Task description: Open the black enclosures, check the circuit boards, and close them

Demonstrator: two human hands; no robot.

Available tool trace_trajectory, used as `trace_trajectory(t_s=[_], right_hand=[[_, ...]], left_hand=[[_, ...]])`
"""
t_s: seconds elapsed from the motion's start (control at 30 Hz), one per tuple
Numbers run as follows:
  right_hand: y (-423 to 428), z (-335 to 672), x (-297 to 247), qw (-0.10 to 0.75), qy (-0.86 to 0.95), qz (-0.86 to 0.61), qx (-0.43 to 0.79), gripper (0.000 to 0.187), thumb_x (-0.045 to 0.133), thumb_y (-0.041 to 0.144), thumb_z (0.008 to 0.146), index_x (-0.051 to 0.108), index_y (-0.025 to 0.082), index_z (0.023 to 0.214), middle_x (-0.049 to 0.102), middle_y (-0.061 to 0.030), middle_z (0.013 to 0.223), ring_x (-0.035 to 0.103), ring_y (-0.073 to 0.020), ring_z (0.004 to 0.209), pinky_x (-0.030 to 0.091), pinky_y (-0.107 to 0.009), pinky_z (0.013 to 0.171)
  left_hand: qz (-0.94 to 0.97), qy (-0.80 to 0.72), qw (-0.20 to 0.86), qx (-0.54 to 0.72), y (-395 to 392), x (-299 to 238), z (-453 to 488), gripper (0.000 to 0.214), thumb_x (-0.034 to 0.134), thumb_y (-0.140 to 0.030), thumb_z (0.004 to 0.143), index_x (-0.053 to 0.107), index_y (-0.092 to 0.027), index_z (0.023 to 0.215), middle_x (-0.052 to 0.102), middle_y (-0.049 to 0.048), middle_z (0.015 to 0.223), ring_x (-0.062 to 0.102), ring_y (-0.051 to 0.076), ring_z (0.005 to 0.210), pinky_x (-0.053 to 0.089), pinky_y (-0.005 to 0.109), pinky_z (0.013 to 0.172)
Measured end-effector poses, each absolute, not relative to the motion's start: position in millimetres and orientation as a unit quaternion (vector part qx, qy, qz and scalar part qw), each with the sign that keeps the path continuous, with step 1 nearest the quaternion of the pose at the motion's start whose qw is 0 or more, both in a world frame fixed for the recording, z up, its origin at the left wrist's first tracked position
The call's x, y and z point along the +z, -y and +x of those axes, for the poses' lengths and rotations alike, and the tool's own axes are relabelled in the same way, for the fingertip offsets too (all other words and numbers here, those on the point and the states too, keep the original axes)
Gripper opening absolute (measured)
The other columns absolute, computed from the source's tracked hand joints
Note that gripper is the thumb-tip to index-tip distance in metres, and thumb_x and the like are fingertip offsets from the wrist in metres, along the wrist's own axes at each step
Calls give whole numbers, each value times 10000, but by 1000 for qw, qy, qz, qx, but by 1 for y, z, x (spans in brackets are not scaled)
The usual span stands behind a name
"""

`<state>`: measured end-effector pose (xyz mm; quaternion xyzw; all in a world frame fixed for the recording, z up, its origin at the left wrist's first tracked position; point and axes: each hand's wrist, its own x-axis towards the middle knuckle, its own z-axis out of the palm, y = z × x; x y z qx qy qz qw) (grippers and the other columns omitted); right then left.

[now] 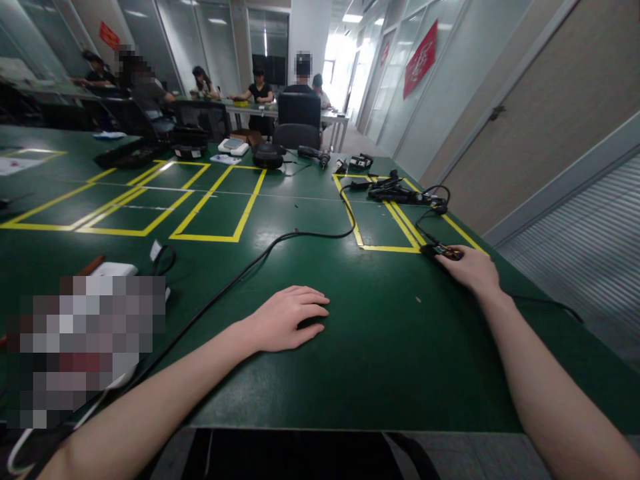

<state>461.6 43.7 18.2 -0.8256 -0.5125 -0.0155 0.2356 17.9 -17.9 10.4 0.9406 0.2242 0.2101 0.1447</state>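
Head view: a long black cable [240, 270] snaked across the green table [370, 373], from beside the left forearm, past the far side of the left hand [293, 319], to a heap of black gear [395, 190] near the far right edge. On the left lay a white object [117, 269], mostly hidden by a pixelated patch. A white box [233, 146] and a drill-like tool [314, 155] stood along the table's far edge, with a black chair [299, 120] behind them and a red banner [421, 60] on the glass wall to the right. The gadget [449, 251] was small and dark, with purple and yellowish glints on top; the fingers covered part of it. It sat at the table's right side, by the near end of the yellow tape [391, 249], pinched between the thumb and fingers of the right hand [473, 268]. The left hand rested palm down on the bare green surface, its fingers slightly spread. In all there were two hands at the table, one gadget, two taped boxes side by side on the right, and at least six people in the background.
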Motion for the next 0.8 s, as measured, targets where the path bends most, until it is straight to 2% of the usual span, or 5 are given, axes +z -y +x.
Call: trace_trajectory(t_s=[0.13, 0.27, 0.5, 0.63, 0.8], right_hand=[[-44, 430, 20, 151, 559, -815, 25, 446, 742, 451, 788, 759, 171, 1135, 768, -168, 1036, 706, -381, 961, 542, -443, 772], [-29, 363, 18, 164, 704, -690, 42, 448, 675, 456, 879, 723, 197, 1241, 751, -157, 1199, 708, -379, 1081, 558, -498, 900], [21, 262, 19, 161, 919, -293, 209, 394, 689, 311, 928, 697, 202, 1307, 725, -93, 1170, 728, -232, 985, 565, -332, 837], [25, 261, 18, 169, 922, -282, 204, 396, 701, 268, 925, 697, 197, 1315, 719, -82, 1122, 720, -197, 916, 546, -294, 784], [15, 273, 13, 186, 904, -349, 162, 407, 724, 256, 902, 698, 227, 1306, 715, -62, 1060, 715, -194, 887, 542, -286, 776]], left_hand=[[941, -222, 141, 213, 18, 10, 19, 207, 640, -274, 989, 751, -192, 1143, 738, 105, 1304, 676, 252, 1242, 540, 442, 1086], [929, -231, 135, 254, 19, 13, 19, 198, 601, -273, 1007, 733, -184, 1124, 767, 92, 1188, 711, 232, 1127, 567, 396, 995], [918, -225, 103, 311, 14, 24, 10, 494, 669, -542, 922, 660, -150, 1223, 722, 137, 1145, 683, 270, 1036, 539, 419, 935], [934, -274, 104, 202, 6, 24, 1, 477, 618, -628, 933, 695, -161, 996, 701, 70, 896, 657, 232, 853, 501, 347, 768], [908, -376, 84, 161, -2, 29, -15, 519, 593, -695, 921, 651, -182, 877, 641, 29, 806, 597, 190, 724, 424, 295, 665]])
